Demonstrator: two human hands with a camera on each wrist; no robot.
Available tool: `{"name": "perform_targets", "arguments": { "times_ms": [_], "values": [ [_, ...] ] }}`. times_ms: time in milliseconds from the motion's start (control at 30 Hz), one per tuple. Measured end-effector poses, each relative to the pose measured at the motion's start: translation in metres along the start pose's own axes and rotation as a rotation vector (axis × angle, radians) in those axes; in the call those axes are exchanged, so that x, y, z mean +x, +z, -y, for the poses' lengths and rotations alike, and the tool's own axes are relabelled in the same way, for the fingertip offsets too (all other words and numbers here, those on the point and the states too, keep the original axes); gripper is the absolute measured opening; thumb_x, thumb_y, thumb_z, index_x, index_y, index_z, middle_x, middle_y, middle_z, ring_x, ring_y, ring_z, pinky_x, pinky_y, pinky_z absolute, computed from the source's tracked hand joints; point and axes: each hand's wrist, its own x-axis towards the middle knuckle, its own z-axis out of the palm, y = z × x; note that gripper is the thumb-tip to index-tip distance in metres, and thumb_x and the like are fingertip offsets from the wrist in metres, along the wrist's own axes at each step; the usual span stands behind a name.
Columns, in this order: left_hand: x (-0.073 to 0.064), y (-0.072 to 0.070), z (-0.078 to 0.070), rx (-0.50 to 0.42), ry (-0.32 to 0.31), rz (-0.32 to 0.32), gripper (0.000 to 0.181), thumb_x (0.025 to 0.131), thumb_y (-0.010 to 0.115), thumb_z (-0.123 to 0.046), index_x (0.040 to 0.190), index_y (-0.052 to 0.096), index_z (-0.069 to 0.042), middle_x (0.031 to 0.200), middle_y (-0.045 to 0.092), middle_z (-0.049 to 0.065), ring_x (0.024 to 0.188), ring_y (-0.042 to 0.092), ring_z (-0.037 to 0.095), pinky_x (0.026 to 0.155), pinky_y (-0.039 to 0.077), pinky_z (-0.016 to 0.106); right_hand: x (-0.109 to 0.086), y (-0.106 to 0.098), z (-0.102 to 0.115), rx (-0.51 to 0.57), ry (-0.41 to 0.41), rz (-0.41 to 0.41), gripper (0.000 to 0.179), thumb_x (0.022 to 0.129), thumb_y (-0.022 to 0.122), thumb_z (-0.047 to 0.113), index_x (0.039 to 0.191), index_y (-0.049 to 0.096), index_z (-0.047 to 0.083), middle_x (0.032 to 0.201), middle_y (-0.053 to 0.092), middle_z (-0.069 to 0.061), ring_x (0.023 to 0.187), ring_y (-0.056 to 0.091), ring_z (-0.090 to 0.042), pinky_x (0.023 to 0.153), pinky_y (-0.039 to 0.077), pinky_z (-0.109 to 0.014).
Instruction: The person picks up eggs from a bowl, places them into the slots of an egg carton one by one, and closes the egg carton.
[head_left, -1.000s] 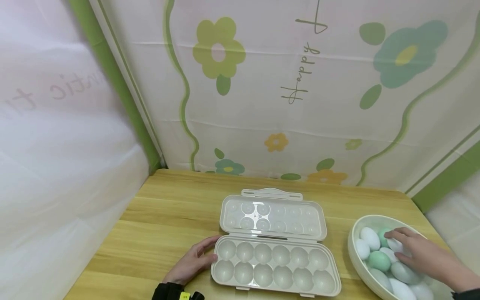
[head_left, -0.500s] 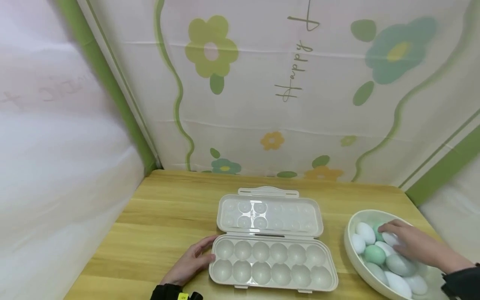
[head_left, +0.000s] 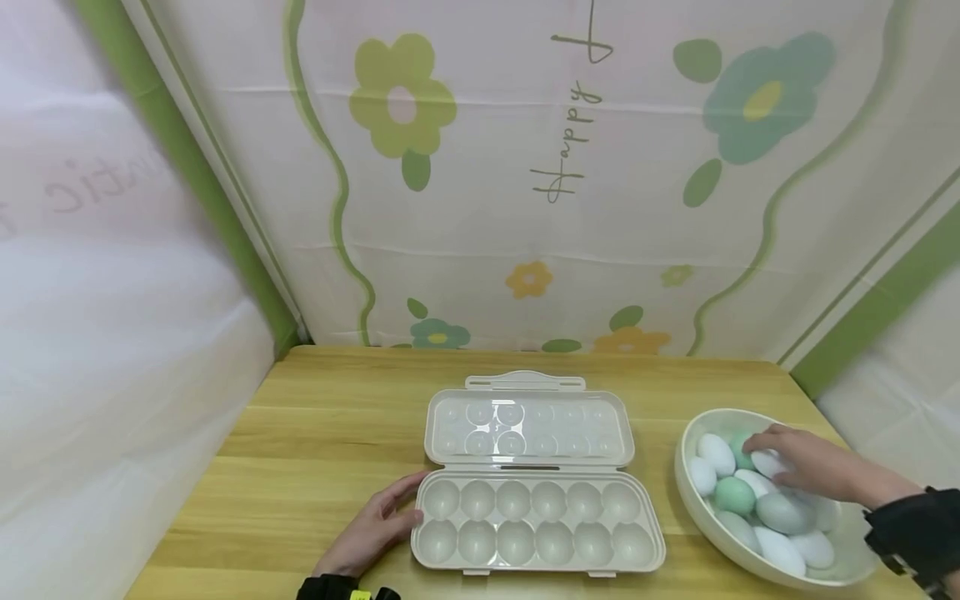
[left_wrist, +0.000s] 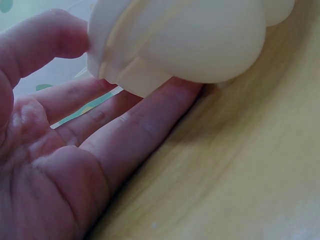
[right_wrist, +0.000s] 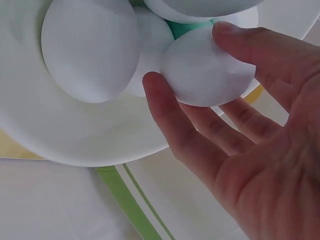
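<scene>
In the head view, an opened egg box (head_left: 533,522) lies midway between the left and right edges of the wooden surface (head_left: 330,454), the left hand (head_left: 373,525) at its left end; near the right edge, the right hand (head_left: 813,463) dips into a bowl (head_left: 696,518) of eggs (head_left: 735,495). In the left wrist view, that grip is clamped on the box's end, thumb against the rim, a finger beneath. In the right wrist view, the other grip closes around a white egg (right_wrist: 202,72) inside the bowl.

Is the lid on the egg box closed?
No, the egg box's lid is folded back, leaving both rows of round cups uncovered.
</scene>
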Motion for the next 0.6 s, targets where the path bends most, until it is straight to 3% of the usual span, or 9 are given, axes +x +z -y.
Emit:
{"name": "perform_targets", "arguments": {
  "times_ms": [233, 433, 600],
  "values": [
    [-0.001, 0.0, 0.0, 0.008, -0.002, -0.009, 0.057, 0.091, 0.054, -0.01, 0.141, 0.027, 0.0, 0.149, 0.018, 0.028, 0.128, 0.033, 0.027, 0.095, 0.041, 0.022, -0.001, -0.001, -0.001, 0.035, -0.012, 0.021, 0.036, 0.067, 0.071, 0.004, 0.102, 0.063, 0.005, 0.1, 0.062, -0.012, 0.088, 0.058, -0.032, 0.07, 0.052, -0.049],
    [-0.001, 0.001, 0.0, 0.01, -0.01, -0.019, 0.058, 0.091, 0.054, -0.011, 0.141, 0.028, 0.001, 0.149, 0.018, 0.029, 0.128, 0.034, 0.028, 0.095, 0.042, 0.021, -0.002, -0.002, 0.005, 0.009, -0.06, -0.013, 0.038, 0.065, 0.071, 0.005, 0.102, 0.062, 0.007, 0.1, 0.061, -0.009, 0.088, 0.057, -0.025, 0.068, 0.052, -0.043],
    [0.0, 0.0, 0.0, 0.006, -0.001, -0.012, 0.058, 0.09, 0.054, -0.009, 0.141, 0.027, 0.002, 0.149, 0.017, 0.03, 0.127, 0.035, 0.028, 0.095, 0.042, 0.021, 0.003, -0.009, 0.014, -0.031, -0.102, -0.056, 0.041, 0.063, 0.071, 0.003, 0.102, 0.062, 0.007, 0.1, 0.062, -0.008, 0.089, 0.058, -0.028, 0.069, 0.052, -0.044]
  ]
}}
